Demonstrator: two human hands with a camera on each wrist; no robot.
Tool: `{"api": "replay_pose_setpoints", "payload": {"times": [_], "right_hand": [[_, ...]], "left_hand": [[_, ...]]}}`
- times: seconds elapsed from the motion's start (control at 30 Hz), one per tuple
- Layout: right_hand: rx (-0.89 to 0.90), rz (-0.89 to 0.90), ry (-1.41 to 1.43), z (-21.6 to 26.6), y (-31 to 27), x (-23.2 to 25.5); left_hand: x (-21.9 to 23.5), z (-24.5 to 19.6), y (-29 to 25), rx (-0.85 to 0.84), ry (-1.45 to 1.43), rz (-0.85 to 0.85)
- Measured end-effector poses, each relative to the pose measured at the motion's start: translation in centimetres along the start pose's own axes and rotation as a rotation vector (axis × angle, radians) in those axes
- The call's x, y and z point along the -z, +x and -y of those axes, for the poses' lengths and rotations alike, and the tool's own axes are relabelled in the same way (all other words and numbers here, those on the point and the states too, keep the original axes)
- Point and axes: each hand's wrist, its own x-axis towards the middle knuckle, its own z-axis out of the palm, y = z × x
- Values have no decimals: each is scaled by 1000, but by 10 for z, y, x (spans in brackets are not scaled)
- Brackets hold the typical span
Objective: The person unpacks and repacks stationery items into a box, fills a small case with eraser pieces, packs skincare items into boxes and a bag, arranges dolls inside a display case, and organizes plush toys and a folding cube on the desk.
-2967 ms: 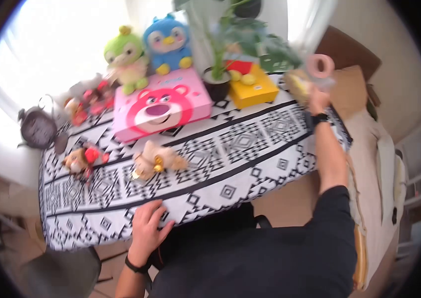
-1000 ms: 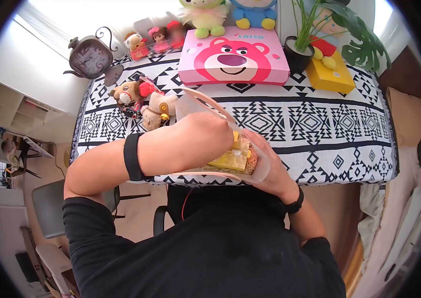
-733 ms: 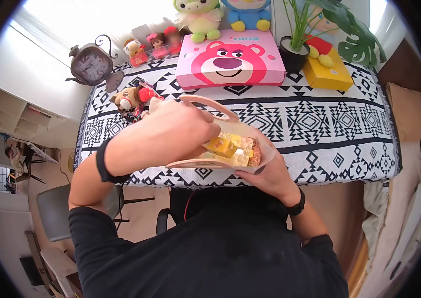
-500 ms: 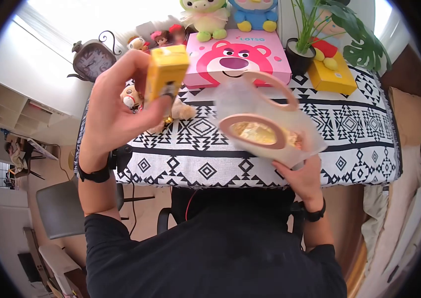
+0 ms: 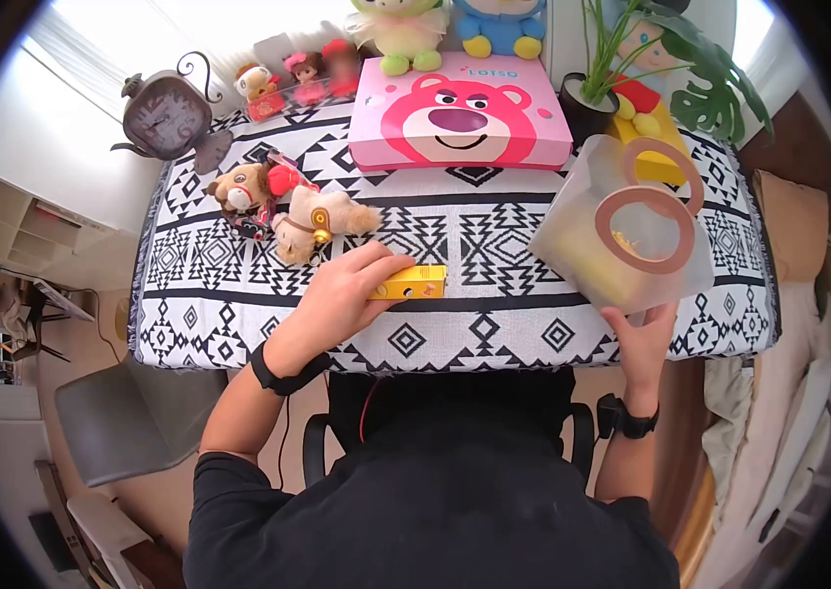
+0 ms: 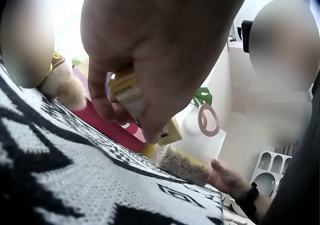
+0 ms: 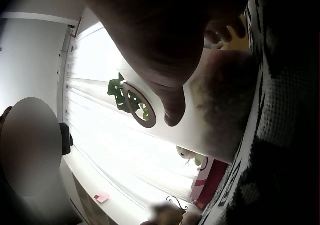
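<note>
My left hand pinches a small yellow box between thumb and fingers, low over the patterned cloth near the front edge. The left wrist view shows printed lettering on the yellow box. To the right, a translucent bag with pink ring handles stands on the cloth, leaning a little. Through its side, shredded filling shows in the left wrist view. My right hand holds the bag low at its near side, thumb on one face. Its other fingers are partly hidden by the bag in the head view.
Two plush toys lie left of the yellow box. At the back stand a clock, small figures, a pink bear-face box, a potted plant and a larger yellow box. A grey chair is at left.
The right hand brought the bag in from the far right; the left hand reached inside, lifted out the small yellow box and lowered it to the cloth. The bag moved right.
</note>
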Motion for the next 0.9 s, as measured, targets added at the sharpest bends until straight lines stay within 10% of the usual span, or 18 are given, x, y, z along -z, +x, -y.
{"api": "replay_pose_setpoints", "payload": {"times": [0.2,0.27,0.4,0.9], "right_hand": [[751,-710,35,26,-33,-34],[867,-132,-224,50,-52,-38],[717,232,-89,110,-39,-98],[694,146,10,104,-35,-135]], "left_hand": [[7,-17,-4,-90,-30,-169],[8,-25,-3,-98,-65,-153],[5,-39,0,-123,-218,-73],[-23,-49,-11,57,-547,-68]]}}
